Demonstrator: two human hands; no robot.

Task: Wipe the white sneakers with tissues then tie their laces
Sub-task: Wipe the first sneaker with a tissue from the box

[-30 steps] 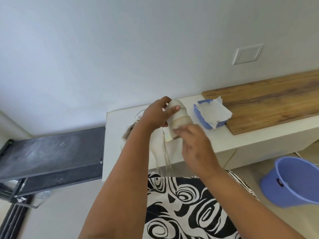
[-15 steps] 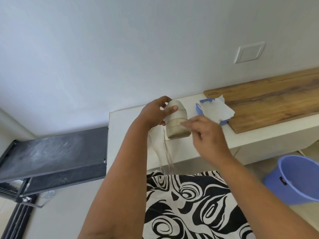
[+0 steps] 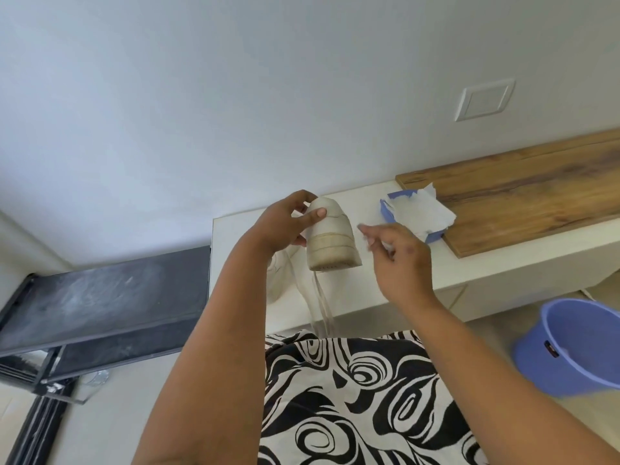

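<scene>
The left hand (image 3: 285, 224) grips the sneaker (image 3: 330, 238) in the air above the table (image 3: 503, 263), long axis nearly upright, laces (image 3: 318, 303) hanging down from it. The right hand (image 3: 399, 260) is just beside the shoe on its right side, not touching, fingers loosely curled — if it pinches a small tissue, I cannot tell. The tissue box (image 3: 416, 213) lies behind and to the right of this hand, so the right hand is the nearer one. A second sneaker (image 3: 276, 276) rests on the table under the left wrist.
</scene>
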